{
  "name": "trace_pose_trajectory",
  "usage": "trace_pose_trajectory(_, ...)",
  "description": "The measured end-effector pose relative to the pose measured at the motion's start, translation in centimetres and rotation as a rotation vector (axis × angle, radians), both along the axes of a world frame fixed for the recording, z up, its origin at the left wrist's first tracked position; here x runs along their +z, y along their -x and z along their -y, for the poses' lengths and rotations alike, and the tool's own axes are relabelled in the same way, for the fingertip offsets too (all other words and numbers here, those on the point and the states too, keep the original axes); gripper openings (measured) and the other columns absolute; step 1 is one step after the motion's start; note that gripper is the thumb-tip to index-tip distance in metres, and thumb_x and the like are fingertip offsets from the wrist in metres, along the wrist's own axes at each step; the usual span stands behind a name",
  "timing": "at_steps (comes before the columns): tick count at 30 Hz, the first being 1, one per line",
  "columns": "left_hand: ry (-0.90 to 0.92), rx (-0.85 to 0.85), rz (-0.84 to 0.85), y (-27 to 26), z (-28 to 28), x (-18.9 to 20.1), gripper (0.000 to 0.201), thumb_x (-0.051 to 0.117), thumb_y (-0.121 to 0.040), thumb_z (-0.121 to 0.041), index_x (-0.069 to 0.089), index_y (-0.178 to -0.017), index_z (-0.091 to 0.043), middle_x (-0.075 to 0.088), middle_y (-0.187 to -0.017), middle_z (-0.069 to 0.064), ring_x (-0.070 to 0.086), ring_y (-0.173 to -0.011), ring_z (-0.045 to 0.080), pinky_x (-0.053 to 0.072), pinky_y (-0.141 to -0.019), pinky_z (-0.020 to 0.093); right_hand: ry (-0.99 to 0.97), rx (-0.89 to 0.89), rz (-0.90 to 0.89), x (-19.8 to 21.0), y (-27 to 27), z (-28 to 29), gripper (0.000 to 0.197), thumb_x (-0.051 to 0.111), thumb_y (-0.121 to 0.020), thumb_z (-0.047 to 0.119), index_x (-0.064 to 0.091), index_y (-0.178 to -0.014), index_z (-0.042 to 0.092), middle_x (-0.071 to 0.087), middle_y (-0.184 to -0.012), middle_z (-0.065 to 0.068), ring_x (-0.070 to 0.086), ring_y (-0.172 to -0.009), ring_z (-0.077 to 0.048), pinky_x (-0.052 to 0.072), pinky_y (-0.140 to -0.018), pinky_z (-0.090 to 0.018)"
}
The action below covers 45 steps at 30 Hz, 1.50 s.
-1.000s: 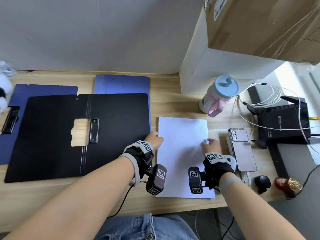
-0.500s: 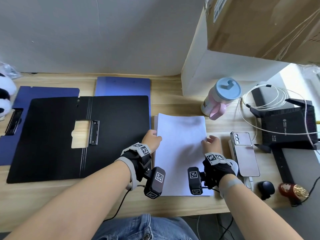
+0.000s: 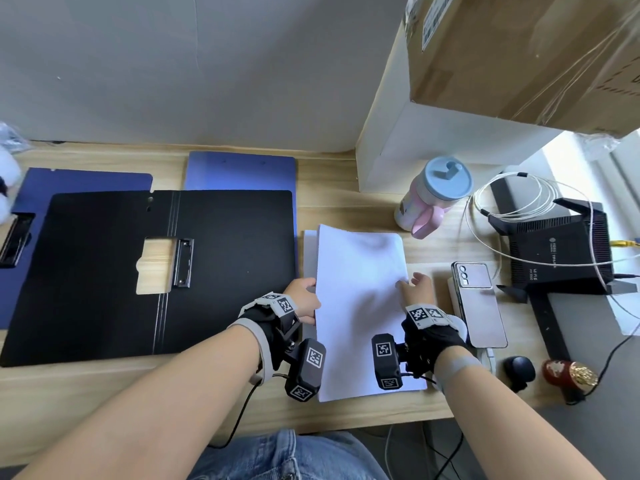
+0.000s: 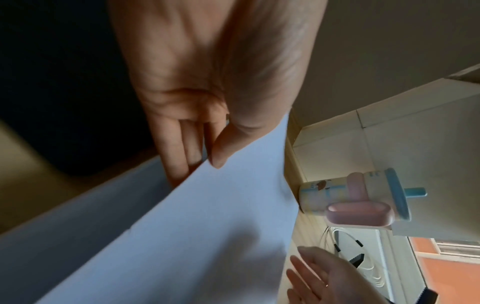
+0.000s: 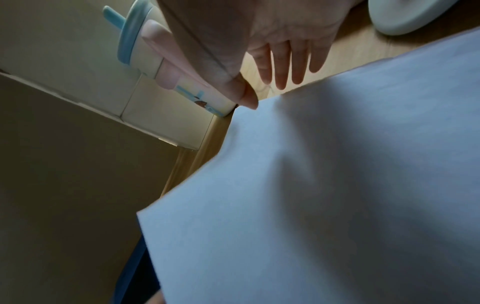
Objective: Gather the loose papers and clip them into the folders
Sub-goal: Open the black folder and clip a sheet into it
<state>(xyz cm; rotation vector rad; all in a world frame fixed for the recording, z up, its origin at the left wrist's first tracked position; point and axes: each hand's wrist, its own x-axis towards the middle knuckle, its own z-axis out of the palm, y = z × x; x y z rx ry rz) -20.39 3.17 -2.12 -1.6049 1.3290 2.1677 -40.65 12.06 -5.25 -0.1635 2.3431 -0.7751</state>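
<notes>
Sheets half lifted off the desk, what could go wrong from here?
1. The left hand pinches only the top paper; a lower sheet peeks out, so it may be left behind.
2. The right hand has no grip, fingers straight; the bowed paper could crease.
3. The bottle stands close.

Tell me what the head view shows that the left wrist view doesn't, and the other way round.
Only the head view shows the open black folder with its metal clip, the blue folders beneath it, the phone and the router. Only the left wrist view shows the left hand's thumb on top of the papers' edge with fingers beneath it. Both show the papers, the left hand, the right hand and the pink-handled cup.
</notes>
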Motion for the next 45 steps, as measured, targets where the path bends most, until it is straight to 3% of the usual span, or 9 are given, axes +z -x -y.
trace_pose_trajectory(6, 0.136, 0.075, -0.071, -4.4, 3.3, 3.2, 0.044, 0.034, -0.087, 0.016, 0.053, -0.114, -0.013, 0.061, -0.083, 0.007, 0.063, -0.042, 0.003, 0.054, -0.045, 0.016, 0.044, 0.069, -0.008, 3.0, -2.5, 0.1, 0.055, 0.06, -0.084, 0.022, 0.043, -0.133, 0.003, 0.056, -0.127, -0.01, 0.053, -0.117, -0.028, 0.038, -0.094, -0.03)
trace_pose_trajectory(9, 0.144, 0.188, -0.143, -7.6, 5.6, 5.3, 0.043, 0.037, -0.091, 0.011, 0.052, -0.12, -0.017, 0.065, -0.088, 0.001, 0.068, -0.059, 0.007, 0.057, -0.059, 0.023, 0.215, 0.148, 0.219, 4.9, -5.1, 1.3, 0.026, 0.066, -0.08, 0.032, 0.064, -0.089, 0.008, 0.059, -0.083, -0.007, 0.053, -0.077, -0.023, 0.039, -0.069, -0.027)
trace_pose_trajectory(12, 0.199, 0.341, -0.245, -10.4, 7.3, 6.8, 0.038, 0.044, -0.093, 0.004, 0.055, -0.12, -0.021, 0.067, -0.097, -0.003, 0.064, -0.087, 0.014, 0.051, -0.082, 0.028, 0.418, 0.134, 0.407, 6.8, -8.5, 3.4, 0.025, 0.062, -0.087, 0.024, 0.066, -0.102, 0.004, 0.065, -0.093, -0.011, 0.06, -0.084, -0.024, 0.048, -0.078, -0.033)
trace_pose_trajectory(19, 0.42, 0.462, -0.377, -14.4, 8.8, 9.0, 0.02, 0.063, -0.084, -0.001, 0.066, -0.097, -0.016, 0.07, -0.1, 0.001, 0.066, -0.094, 0.017, 0.052, -0.091, 0.031, 0.7, 0.166, 0.369, 9.6, -14.3, 7.4, 0.003, 0.067, -0.083, 0.017, 0.068, -0.086, 0.017, 0.07, -0.091, -0.004, 0.066, -0.087, -0.018, 0.052, -0.084, -0.034)
trace_pose_trajectory(24, 0.465, 0.416, -0.299, -16.5, 8.0, 7.4, 0.021, 0.072, -0.077, -0.001, 0.068, -0.084, -0.021, 0.074, -0.071, -0.016, 0.069, -0.07, -0.004, 0.054, -0.068, 0.012, 0.704, 0.161, 0.338, 8.3, -16.3, 6.9, 0.014, 0.07, -0.078, 0.005, 0.068, -0.087, 0.015, 0.07, -0.087, 0.0, 0.065, -0.082, -0.016, 0.05, -0.076, -0.027)
trace_pose_trajectory(28, 0.452, 0.375, -0.293, -16.5, 7.5, 6.5, 0.022, 0.073, -0.076, -0.003, 0.069, -0.09, -0.019, 0.073, -0.08, -0.017, 0.068, -0.073, -0.008, 0.053, -0.074, 0.008, 0.711, 0.188, 0.312, 7.9, -16.7, 6.3, 0.02, 0.07, -0.078, 0.004, 0.066, -0.088, 0.021, 0.068, -0.092, 0.002, 0.064, -0.084, -0.011, 0.052, -0.071, -0.017)
trace_pose_trajectory(34, 0.422, 0.434, -0.289, -15.9, 7.5, 6.0, 0.017, 0.073, -0.077, -0.005, 0.069, -0.088, -0.018, 0.07, -0.094, 0.001, 0.066, -0.091, 0.016, 0.049, -0.093, 0.029, 0.634, 0.155, 0.303, 6.7, -16.8, 6.0, 0.014, 0.069, -0.079, 0.004, 0.067, -0.078, 0.018, 0.071, -0.074, 0.01, 0.065, -0.07, -0.005, 0.052, -0.069, -0.019)
trace_pose_trajectory(40, 0.287, 0.449, -0.334, -16.8, 9.3, 5.7, 0.023, 0.064, -0.086, -0.009, 0.065, -0.109, -0.004, 0.068, -0.095, 0.0, 0.068, -0.078, 0.005, 0.056, -0.071, 0.015, 0.451, 0.269, 0.172, 6.2, -16.3, 6.9, 0.017, 0.06, -0.088, 0.014, 0.061, -0.079, 0.0, 0.058, -0.075, -0.007, 0.049, -0.068, -0.014, 0.042, -0.062, -0.027)
trace_pose_trajectory(45, 0.12, 0.49, -0.096, -19.4, 11.1, 4.4, 0.011, 0.054, -0.093, -0.014, 0.061, -0.085, -0.015, 0.062, -0.083, 0.004, 0.059, -0.071, 0.014, 0.047, -0.07, 0.02, 0.229, 0.281, 0.094, 4.7, -15.5, 7.7, 0.014, 0.053, -0.089, 0.01, 0.05, -0.077, 0.004, 0.046, -0.072, -0.01, 0.039, -0.06, -0.017, 0.03, -0.036, -0.011)
